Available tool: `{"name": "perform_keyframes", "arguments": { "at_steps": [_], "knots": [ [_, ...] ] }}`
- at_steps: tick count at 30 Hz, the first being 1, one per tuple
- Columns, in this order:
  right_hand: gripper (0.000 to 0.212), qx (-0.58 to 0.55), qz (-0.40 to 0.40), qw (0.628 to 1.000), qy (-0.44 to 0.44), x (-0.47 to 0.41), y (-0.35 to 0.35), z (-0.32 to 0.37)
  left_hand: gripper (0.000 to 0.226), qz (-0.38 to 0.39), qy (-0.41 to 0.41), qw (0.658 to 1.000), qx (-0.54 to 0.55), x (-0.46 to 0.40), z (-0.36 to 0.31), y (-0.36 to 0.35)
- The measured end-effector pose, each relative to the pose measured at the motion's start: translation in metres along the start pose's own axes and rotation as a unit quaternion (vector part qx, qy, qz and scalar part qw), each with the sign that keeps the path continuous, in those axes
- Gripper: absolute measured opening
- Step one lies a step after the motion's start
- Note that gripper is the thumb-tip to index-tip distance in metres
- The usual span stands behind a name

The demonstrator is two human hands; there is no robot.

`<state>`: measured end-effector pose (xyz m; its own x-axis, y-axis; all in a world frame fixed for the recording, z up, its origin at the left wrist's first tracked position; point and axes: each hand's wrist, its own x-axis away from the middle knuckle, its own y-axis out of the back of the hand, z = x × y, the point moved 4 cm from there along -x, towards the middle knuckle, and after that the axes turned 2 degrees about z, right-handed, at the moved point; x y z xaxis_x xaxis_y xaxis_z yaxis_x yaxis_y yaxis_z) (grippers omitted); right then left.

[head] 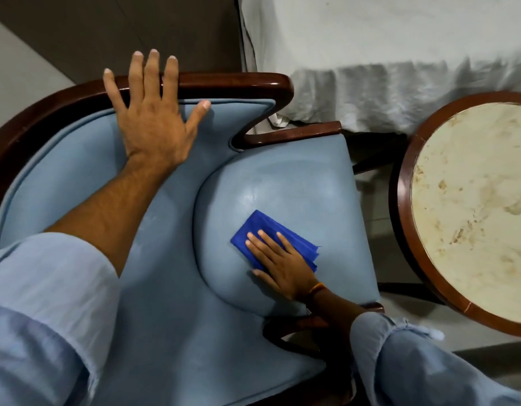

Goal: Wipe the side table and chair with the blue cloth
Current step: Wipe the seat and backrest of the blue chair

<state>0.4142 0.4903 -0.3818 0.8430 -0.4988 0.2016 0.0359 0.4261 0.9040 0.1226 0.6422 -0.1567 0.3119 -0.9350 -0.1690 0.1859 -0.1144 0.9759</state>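
The chair has light blue upholstery and a dark wooden frame, and fills the left and middle of the view. My left hand lies flat with spread fingers on the chair's padded back and wooden top rail. A folded blue cloth rests on the seat cushion. My right hand presses flat on the cloth, fingers together, covering its near half. The round side table stands at the right, with a cream marbled top and a dark wooden rim.
A bed with a rumpled white sheet runs along the top right, close behind the chair and table. A narrow strip of pale floor separates chair and table. A dark wall panel is at the top left.
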Motion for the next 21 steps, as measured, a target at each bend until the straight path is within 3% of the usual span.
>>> {"name": "perform_keyframes", "arguments": {
  "at_steps": [6,11,16,21],
  "knots": [
    [0.068,-0.038,-0.038,0.99,-0.13,0.021,0.021,-0.056,0.086,-0.009,0.003,1.0,0.002,0.001,0.001,-0.002],
    [0.073,-0.033,-0.051,0.971,-0.229,-0.024,0.053,-0.1,0.079,-0.003,0.007,1.0,0.005,0.0,0.001,-0.002],
    [0.073,-0.044,-0.045,0.973,-0.224,-0.109,0.092,-0.128,0.075,0.01,0.006,1.0,0.001,0.0,0.0,-0.002],
    [0.073,-0.009,-0.044,0.98,-0.192,-0.149,0.082,-0.069,0.073,0.02,0.013,1.0,0.016,0.0,-0.002,0.003]
  ]
}}
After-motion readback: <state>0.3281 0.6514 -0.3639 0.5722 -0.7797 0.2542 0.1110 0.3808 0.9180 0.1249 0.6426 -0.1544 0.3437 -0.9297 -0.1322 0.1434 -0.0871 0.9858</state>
